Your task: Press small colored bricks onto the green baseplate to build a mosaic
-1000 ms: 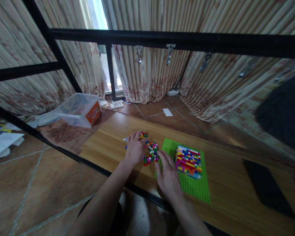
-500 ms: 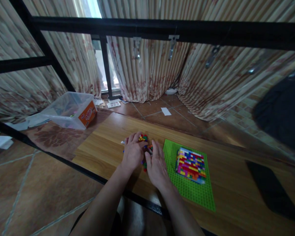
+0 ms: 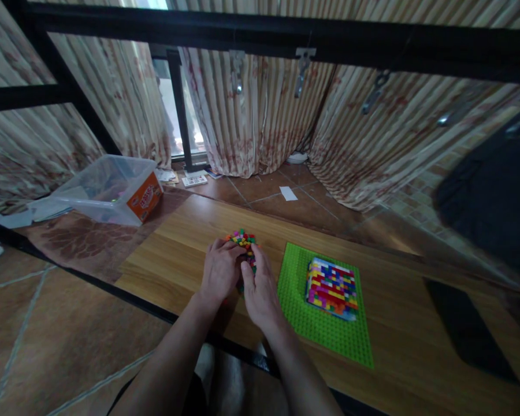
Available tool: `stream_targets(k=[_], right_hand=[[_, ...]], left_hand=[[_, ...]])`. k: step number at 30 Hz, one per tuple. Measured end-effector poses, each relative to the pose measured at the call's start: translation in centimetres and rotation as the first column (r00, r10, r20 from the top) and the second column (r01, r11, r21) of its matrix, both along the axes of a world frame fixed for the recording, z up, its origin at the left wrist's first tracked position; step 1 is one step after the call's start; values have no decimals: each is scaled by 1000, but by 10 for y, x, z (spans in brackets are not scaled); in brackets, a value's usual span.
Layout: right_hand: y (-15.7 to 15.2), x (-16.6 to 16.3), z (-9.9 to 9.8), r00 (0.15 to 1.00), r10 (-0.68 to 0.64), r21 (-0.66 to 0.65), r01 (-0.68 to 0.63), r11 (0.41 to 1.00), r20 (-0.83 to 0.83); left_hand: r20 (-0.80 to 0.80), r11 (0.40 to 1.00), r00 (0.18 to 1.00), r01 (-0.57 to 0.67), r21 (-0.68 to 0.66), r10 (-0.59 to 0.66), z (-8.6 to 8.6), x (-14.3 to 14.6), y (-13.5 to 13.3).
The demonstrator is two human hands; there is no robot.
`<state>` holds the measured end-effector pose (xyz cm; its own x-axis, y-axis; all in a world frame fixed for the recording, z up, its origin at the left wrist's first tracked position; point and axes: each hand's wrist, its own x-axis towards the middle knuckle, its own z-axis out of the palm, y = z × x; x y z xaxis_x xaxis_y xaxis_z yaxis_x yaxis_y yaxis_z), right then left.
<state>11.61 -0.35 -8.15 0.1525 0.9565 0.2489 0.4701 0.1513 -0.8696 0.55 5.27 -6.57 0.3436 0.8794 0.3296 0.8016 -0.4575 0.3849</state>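
A pile of small multicoloured toy bricks lies on the wooden table, partly covered by my hands. My left hand cups the left side of the pile, its fingers bent loosely inward and their tips partly hidden. Along the right side, my right hand rests with its fingers stretched forward and thumb apart. No brick is seen gripped in either hand. To the right, a block built of coloured bricks sits on a green studded baseplate.
A clear plastic bin with an orange label stands on the tiled floor at left. A black flat object lies on the wooden table at right. Black metal bars cross the view ahead, before striped curtains.
My hands have shifted slightly left and draw in around the bricks. More of the pile shows beyond my fingers. The whole view has tilted and shifted a little.
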Motion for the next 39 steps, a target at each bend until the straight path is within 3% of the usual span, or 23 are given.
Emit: stream_targets(k=[10,21,25,28,34,39], right_hand=[[3,23,-1,987,-159,-20,159,987,-1],[16,9,-2,981,-26,0,27,1000,193],[12,4,-2,988,19,2,-20,1000,153],[9,3,0,998,38,21,-39,999,50],[1,8,12,1000,10,175,-5,985,-28],[-9,26,26,999,23,262,-13,965,-36]], left_hand=[[40,999,999,-36,6,35,0,-1,1],[314,993,949,11,-118,27,-2,-11,2],[381,987,923,16,-161,47,0,-15,3],[526,969,843,22,-245,113,4,-15,3],[823,864,501,251,-436,269,13,-2,-5],[834,725,419,437,-533,360,21,10,-13]])
